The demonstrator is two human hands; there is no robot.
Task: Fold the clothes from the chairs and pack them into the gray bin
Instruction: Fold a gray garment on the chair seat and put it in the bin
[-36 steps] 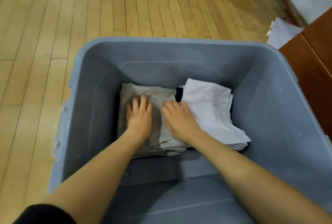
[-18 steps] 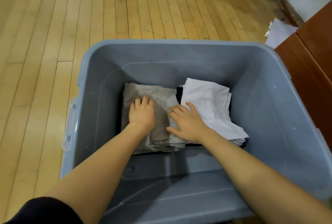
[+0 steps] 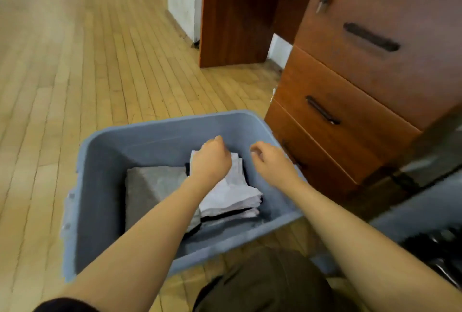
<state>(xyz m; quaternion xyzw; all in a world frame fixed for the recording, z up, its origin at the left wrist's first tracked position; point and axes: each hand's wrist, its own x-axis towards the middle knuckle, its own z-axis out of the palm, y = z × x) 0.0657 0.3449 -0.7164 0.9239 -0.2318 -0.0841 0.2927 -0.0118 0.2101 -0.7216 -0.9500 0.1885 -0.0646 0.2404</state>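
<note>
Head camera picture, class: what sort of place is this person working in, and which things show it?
Probably an office or study room: a wooden drawer cabinet with dark handles, a desk panel beside it, and a strip wood floor under the gray bin.

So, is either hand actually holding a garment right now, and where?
Neither plainly. The left hand hangs loosely curled over the white stack; the right hand is curled, empty, above the gray bin.

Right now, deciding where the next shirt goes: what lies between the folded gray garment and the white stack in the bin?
In the head view, only a dark garment's edge shows between the gray garment and the white stack.
</note>
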